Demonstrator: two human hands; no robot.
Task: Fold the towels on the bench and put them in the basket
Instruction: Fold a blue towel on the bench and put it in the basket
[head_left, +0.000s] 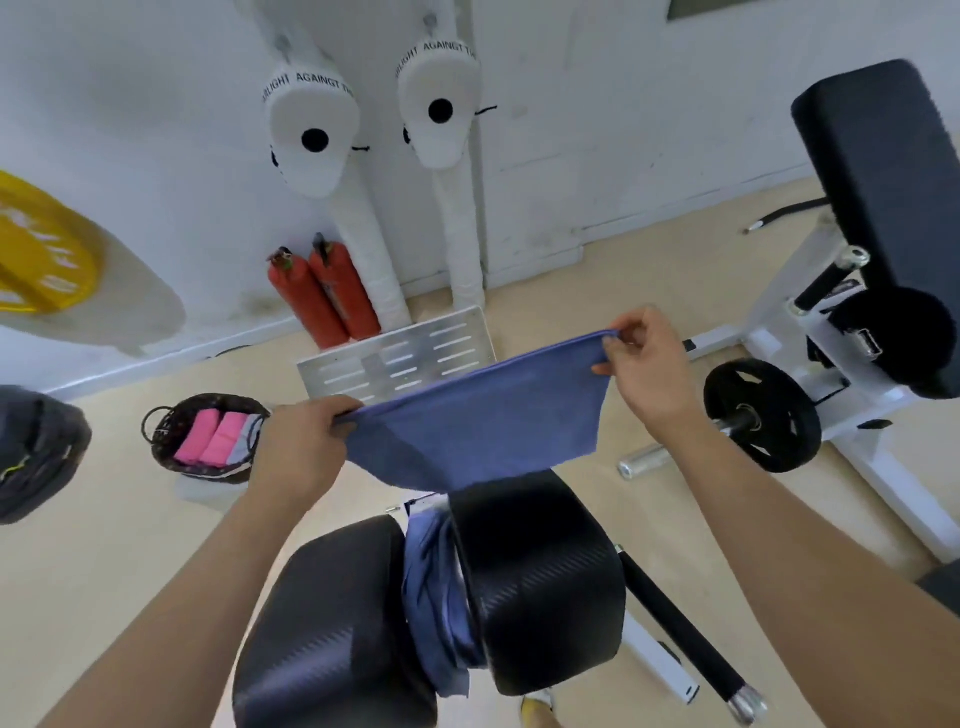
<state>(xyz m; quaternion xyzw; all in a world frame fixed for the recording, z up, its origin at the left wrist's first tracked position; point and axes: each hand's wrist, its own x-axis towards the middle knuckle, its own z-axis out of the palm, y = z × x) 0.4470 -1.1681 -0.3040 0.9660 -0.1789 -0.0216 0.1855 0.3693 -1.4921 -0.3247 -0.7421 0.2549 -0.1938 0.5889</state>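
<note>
Bench: two black pads (540, 582) end to end, closest to the person.
Loose towel: blue, bunched in the gap between the pads (434, 597), not yet folded.
Held towel: blue (483, 415), stretched in the air above the far pad; its top edge runs from low left to high right, and the rest hangs down.
Left hand: (304, 447) fingers curled round the towel's left corner.
Right hand: (647, 364) thumb and fingertips pinching the right corner, the other fingers loose.
Basket: (218, 399) on the floor, left of the bench and just past the left hand — the nearer hand for the drop.
Count: two blue towels, one basket, two folded pink towels (210, 436) in it and a pale cloth (244, 441) beside them.
</note>
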